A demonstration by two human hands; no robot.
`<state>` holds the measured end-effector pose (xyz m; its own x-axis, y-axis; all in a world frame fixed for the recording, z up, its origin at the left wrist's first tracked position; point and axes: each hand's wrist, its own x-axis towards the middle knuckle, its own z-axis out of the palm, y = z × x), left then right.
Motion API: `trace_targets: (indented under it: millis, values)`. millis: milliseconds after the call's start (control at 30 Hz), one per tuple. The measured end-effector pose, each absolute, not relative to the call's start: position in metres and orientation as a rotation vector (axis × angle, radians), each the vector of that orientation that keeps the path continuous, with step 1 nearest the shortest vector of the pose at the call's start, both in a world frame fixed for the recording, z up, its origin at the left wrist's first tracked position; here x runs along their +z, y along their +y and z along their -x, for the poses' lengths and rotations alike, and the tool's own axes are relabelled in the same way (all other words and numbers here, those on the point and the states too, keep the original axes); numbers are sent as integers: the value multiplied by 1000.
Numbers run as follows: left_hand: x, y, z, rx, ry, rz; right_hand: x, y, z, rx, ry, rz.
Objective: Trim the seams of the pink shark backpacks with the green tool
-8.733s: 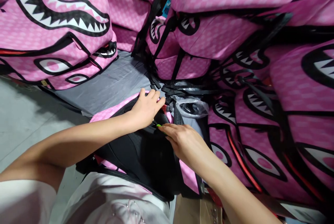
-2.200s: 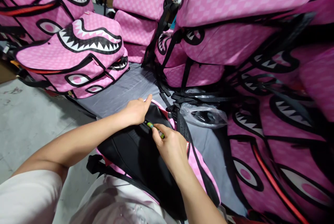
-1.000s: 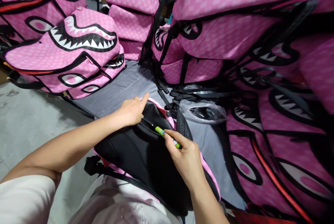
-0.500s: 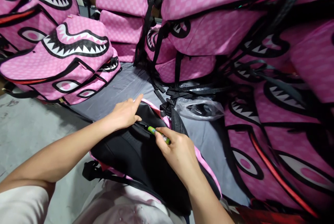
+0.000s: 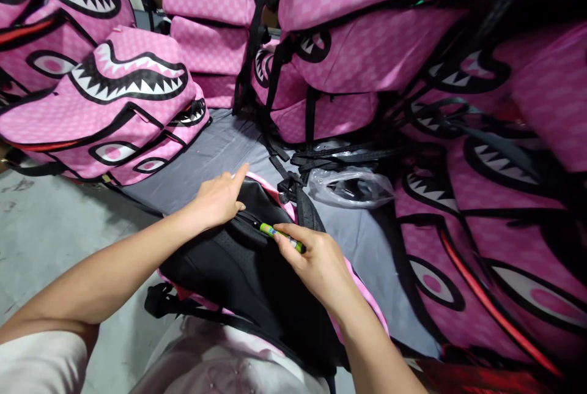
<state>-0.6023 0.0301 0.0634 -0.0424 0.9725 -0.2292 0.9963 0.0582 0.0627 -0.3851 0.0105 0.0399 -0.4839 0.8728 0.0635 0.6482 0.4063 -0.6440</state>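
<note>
A backpack [image 5: 247, 278] with a black back panel and pink edges lies in front of me, its back side up. My left hand [image 5: 220, 198] rests on its upper left edge, fingers apart, thumb beside a black seam or zipper. In my right hand [image 5: 316, 259] is a green lighter-like pen [image 5: 275, 232], gripped between thumb and fingers, its dark tip pointing left at that seam. A black strap [image 5: 309, 210] lies along the backpack's right side.
Pink checkered backpacks with shark mouths are piled at the left [image 5: 132, 88], at the back [image 5: 206, 45] and at the right [image 5: 431, 284]. A clear plastic bag [image 5: 351, 189] and black straps lie on the grey table cover [image 5: 220, 137].
My right hand and the green pen have shifted slightly right, away from my left hand. The left hand stays almost in place on the backpack.
</note>
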Motion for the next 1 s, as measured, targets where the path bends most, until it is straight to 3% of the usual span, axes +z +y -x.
trace_targets:
  millis: [133,267,433,1000]
  values:
    - [64,33,602,-259,2067,-2032,39,6,371,902,-2082,1239]
    - [64,35,604,-303,2072,-2034,35,8,335,792,-1596,1363]
    - [62,35,607,-298,2043,-2066,7,47,286,883,-1272,1433]
    - [64,51,588,-458,2085,-2024,-56,208,281,231,-2004,1946]
